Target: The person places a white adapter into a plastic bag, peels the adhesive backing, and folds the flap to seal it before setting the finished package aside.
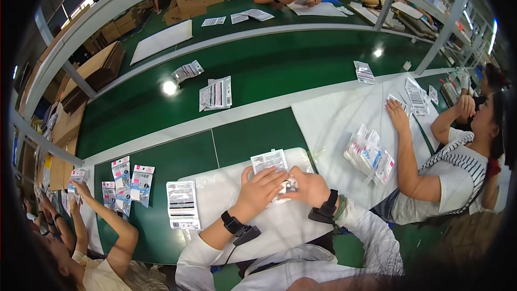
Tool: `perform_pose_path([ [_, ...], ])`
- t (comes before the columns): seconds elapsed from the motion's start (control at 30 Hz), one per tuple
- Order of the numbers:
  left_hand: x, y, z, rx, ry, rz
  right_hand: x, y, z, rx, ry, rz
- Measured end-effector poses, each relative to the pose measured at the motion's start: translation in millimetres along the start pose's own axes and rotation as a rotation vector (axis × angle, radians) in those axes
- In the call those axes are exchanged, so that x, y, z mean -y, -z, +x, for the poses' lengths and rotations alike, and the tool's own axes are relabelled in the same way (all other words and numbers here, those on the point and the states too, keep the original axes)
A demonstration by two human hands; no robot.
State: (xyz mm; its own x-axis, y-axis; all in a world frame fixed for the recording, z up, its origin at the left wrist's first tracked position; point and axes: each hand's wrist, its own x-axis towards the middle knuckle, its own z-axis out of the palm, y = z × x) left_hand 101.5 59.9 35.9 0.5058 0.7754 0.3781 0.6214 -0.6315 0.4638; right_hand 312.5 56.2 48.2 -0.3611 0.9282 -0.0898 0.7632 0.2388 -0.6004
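In front of me on the white sheet lies a white printed packet (pixel 269 159), its upper end showing beyond my hands. My left hand (pixel 260 191) lies across it, fingers together and pressed on its lower part. My right hand (pixel 308 187) is closed at the packet's lower right, fingers bent and pinching. Between the fingertips shows a small shiny, whitish piece (pixel 290 186); whether it is the packet's clear part or something inside it I cannot tell. To the left of my hands lie printed packets (pixel 183 205), back side up.
Several blue-and-white packets (pixel 141 183) lie on the green table at left, beside a co-worker's arms (pixel 119 231). At right, a pile of packets (pixel 369 153) sits near another person's arm (pixel 407 161). Beyond a pale rail, more packets (pixel 215 94) rest on the green surface (pixel 280 70).
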Motion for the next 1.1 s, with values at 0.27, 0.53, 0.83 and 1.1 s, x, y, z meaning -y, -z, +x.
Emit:
perform_pose_path([
  [0.27, -1.5, 18.9, 3.4, 0.024, -0.169, 0.254, -3.9, 12.1, 4.7, 0.024, 0.037, 0.04],
  [0.53, -7.6, 15.6, 13.0, -0.096, -0.188, 0.405, -2.0, 5.5, 13.8, -0.162, 0.265, 0.119],
  [0.83, -32.2, 7.8, 29.9, -0.123, -0.003, 0.683, -10.5, 2.8, 18.9, -0.084, 0.361, 0.161],
  [1.1, -22.2, -4.4, 30.5, -0.058, 0.125, 0.752, -9.0, 2.7, 16.3, 0.008, 0.346, 0.03],
])
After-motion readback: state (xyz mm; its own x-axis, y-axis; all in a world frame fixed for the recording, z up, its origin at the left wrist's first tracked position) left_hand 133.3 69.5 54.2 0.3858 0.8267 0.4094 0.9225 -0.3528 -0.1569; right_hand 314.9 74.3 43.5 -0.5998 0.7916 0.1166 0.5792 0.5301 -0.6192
